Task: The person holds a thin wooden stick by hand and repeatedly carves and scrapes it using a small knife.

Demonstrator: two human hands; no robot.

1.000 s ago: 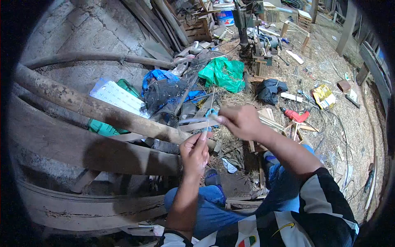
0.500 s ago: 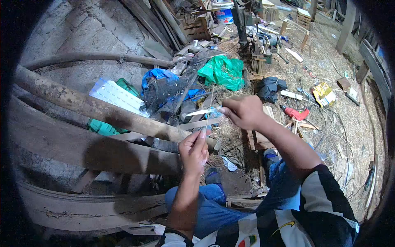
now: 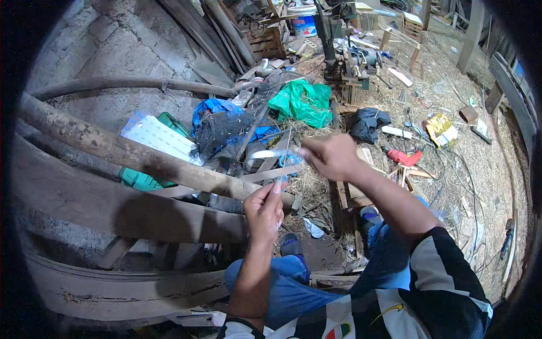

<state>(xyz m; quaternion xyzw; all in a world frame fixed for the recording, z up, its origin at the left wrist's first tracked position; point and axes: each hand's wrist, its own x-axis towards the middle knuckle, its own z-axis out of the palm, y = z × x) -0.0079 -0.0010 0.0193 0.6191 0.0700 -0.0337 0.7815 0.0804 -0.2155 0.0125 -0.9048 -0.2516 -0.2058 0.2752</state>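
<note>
The stick (image 3: 284,165) is standing between the two hands, its long axis running nearly upright from the left hand (image 3: 263,212) and leaning slightly right at the top. The left hand is the nearer one, pinching the stick's lower end between thumb and fingers, while the upper length is jutting free above the fingertips. The right hand (image 3: 333,155) is sitting higher and to the right, its fingers curling tightly around the near end of a blade (image 3: 268,153). The blade is pointing left, lying almost level and crossing the stick's line at about mid-length; it is blurred, so whether the edge is touching the stick or passing just beside it is hard to tell. Below the right forearm, a wooden box (image 3: 342,196) is standing partly hidden, with light wood strips showing about it. Beyond the hands, a black bag (image 3: 368,124) is lying crumpled, its contents not showing, and a yellow bag (image 3: 442,130) is resting farther right, past the red drill (image 3: 402,156). At the back, a bucket (image 3: 302,25) is standing beside a slatted crate (image 3: 266,44); what they are holding is too small to tell.
</note>
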